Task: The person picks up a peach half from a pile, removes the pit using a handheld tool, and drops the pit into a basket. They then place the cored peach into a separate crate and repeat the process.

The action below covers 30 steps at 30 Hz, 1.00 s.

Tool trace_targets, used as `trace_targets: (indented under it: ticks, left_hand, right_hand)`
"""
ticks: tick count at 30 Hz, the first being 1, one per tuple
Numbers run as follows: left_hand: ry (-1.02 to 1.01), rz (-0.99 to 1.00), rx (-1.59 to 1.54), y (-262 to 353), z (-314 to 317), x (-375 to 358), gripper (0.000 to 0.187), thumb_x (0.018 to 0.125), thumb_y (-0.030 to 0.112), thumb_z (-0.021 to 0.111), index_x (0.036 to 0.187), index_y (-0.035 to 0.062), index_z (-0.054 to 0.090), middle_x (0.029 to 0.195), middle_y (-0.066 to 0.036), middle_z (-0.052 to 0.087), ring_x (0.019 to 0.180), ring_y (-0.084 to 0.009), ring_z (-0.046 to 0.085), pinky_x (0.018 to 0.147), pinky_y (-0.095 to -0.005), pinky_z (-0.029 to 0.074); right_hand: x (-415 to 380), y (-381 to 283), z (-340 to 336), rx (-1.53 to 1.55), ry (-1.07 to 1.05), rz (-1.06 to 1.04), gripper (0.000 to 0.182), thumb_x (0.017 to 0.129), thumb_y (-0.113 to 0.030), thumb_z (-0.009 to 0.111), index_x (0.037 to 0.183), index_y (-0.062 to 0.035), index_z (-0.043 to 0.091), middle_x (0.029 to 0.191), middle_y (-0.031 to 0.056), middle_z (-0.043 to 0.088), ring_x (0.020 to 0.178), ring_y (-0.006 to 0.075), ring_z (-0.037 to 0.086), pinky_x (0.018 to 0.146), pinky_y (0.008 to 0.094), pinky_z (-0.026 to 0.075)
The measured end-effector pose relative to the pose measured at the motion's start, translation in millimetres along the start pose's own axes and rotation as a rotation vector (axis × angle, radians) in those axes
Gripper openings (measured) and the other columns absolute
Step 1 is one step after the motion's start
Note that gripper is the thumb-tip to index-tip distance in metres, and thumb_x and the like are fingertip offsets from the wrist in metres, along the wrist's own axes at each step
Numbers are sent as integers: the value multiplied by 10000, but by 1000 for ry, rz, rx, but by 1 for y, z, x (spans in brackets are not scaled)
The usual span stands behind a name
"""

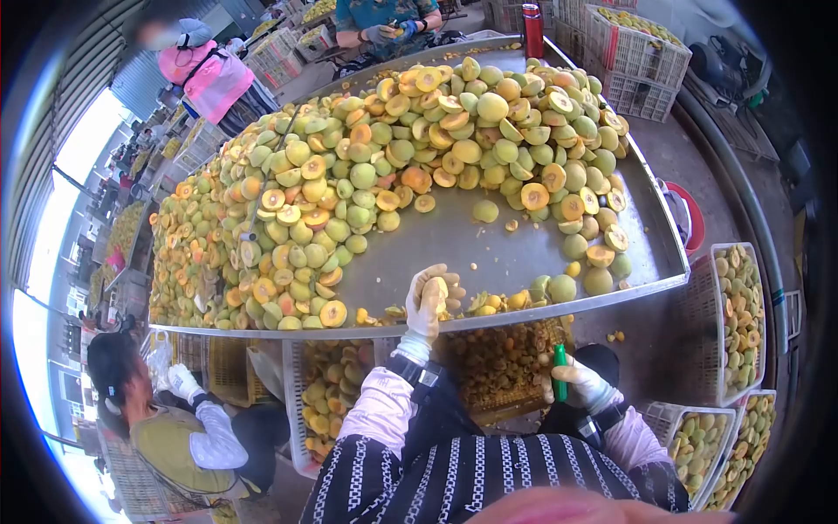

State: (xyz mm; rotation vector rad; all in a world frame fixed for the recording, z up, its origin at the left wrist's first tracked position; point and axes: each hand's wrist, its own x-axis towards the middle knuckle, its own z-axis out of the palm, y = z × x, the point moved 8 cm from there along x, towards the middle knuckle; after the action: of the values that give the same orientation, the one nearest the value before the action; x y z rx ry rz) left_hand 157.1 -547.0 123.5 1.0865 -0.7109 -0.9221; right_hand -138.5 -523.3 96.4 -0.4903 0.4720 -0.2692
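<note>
My left hand (428, 301), in a white glove with stained fingertips, is raised at the near edge of the metal table (419, 240). Its fingers are curled in, and what they hold, if anything, I cannot make out. In my right hand (583, 381), also gloved, is a green-handled tool (559, 374), held upright below the table edge; its working end is not clear. A large heap of peaches (367, 166), many cut in half with orange flesh showing, covers the table's far and left parts. Small yellow scraps (502, 302) lie along the near rim.
Beneath the table, between my knees, is a crate of fruit scraps (506, 367). Peach-filled crates stand at my left (297, 410) and right (723, 327). A co-worker (179, 419) sits on the left, and another person (388, 22) works across the table near a red bottle (532, 31).
</note>
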Motion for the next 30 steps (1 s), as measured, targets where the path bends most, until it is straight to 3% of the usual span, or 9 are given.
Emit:
trace_targets:
  ticks: [4,12,30]
  left_hand:
    - [18,-1,-25,-1,-3,0,486,943,417,501,1204,8,480,1022,-167,641,796,-252,682,638,-291,564]
    - [49,7,-14,0,-4,-1,475,946,417,491,1194,12,484,1017,-164,642,790,-248,682,635,-288,557]
    - [64,42,8,3,-4,-4,440,948,369,480,1197,6,475,1026,-170,633,803,-250,678,649,-296,557]
  right_hand:
    - [-1,6,-6,69,4,29,389,890,-151,601,1255,-89,481,868,116,636,752,235,625,731,361,502]
    - [-6,6,-3,61,-49,66,415,890,-157,598,1269,-85,444,831,99,614,742,220,610,697,343,495]
    - [-5,4,-8,32,2,45,371,870,-149,584,1232,-90,528,786,107,608,697,211,589,659,332,480]
